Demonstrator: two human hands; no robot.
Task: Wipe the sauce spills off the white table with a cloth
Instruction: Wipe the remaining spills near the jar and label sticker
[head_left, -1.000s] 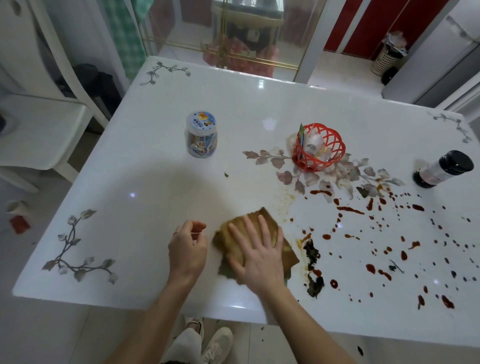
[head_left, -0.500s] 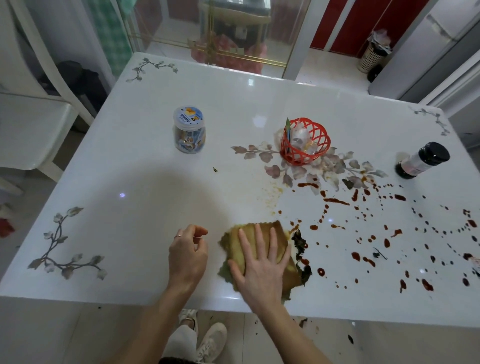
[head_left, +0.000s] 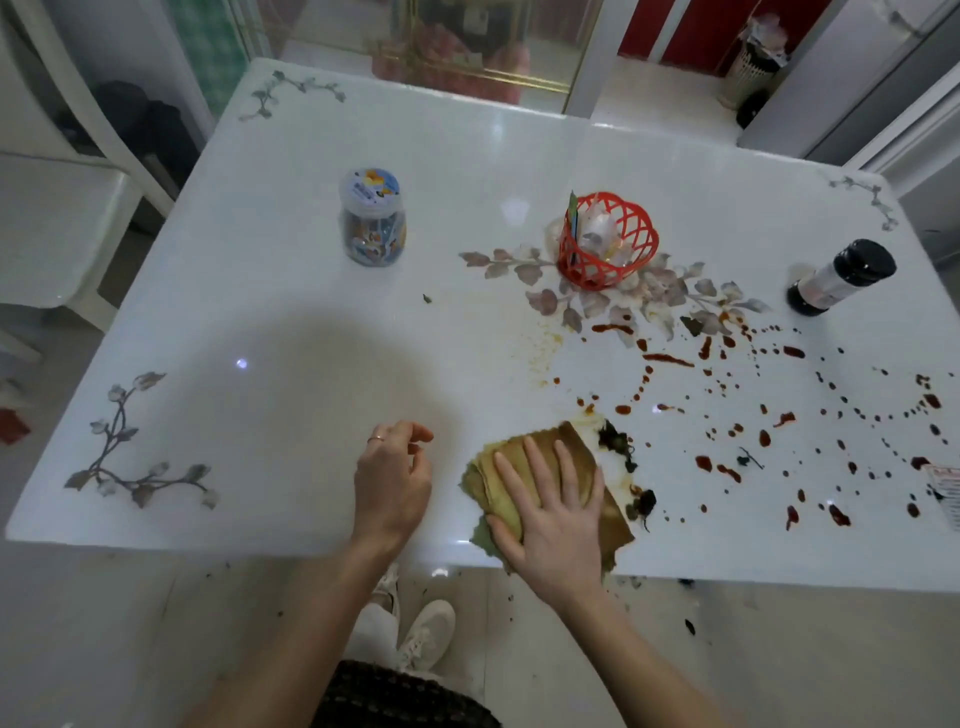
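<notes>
A folded tan cloth, stained brown, lies near the front edge of the white table. My right hand presses flat on it with straight, spread fingers. Dark clumps of residue sit along the cloth's right edge. Red-brown sauce drops are scattered over the table's right half, with a faint orange smear near the middle. My left hand rests on the table left of the cloth, fingers loosely curled, holding nothing.
A small jar with a printed lid stands at the middle left. A red plastic basket sits on the floral print at the centre. A dark-capped bottle stands at the right. A white chair is off the left side.
My right hand has pushed the cloth to the right along the front edge, sweeping the dark residue with it. The left hand has stayed in place.
</notes>
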